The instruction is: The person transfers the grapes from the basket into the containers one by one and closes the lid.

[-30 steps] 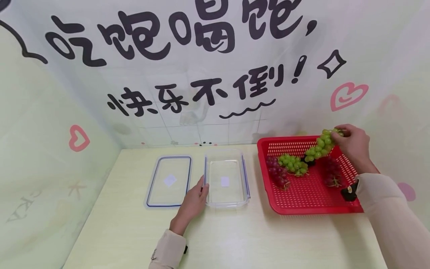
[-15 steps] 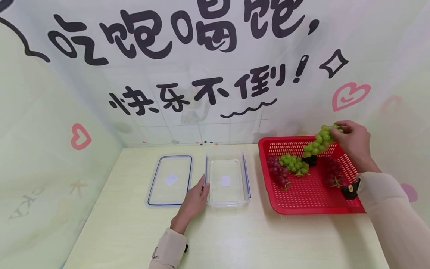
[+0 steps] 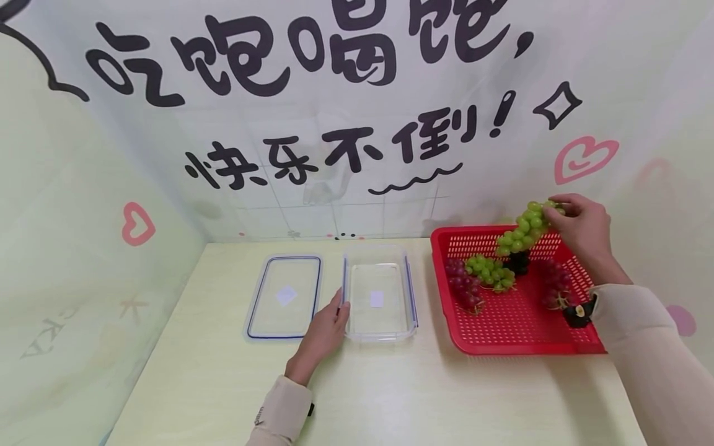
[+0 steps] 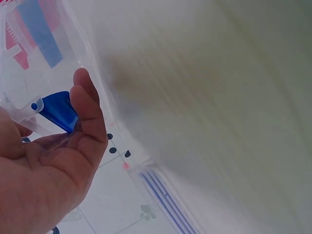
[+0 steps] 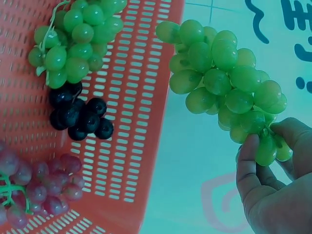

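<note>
My right hand (image 3: 584, 232) pinches a bunch of green grapes (image 3: 523, 229) by its upper end. The bunch hangs tilted over the back rim of the red basket (image 3: 519, 337). In the right wrist view thumb and fingertips close on the last grapes of this bunch (image 5: 219, 80). My left hand (image 3: 326, 325) holds the left side of a clear food container (image 3: 385, 319), which stands uncovered with a small white label on its bottom. The left wrist view shows its fingers (image 4: 90, 114) curled at a blue side latch (image 4: 59, 111).
The basket holds another green bunch (image 3: 489, 272), dark red grapes (image 3: 464, 285), a black bunch (image 3: 517, 262) and more red grapes (image 3: 553, 282) at the right. Left of the container lies its clear lid (image 3: 284, 319) with a blue seal. A printed sheet (image 3: 357, 179) stands behind the table.
My right hand has lifted the green bunch a little higher and moved it slightly left. The left hand keeps its place on the container; the head view has shifted slightly.
</note>
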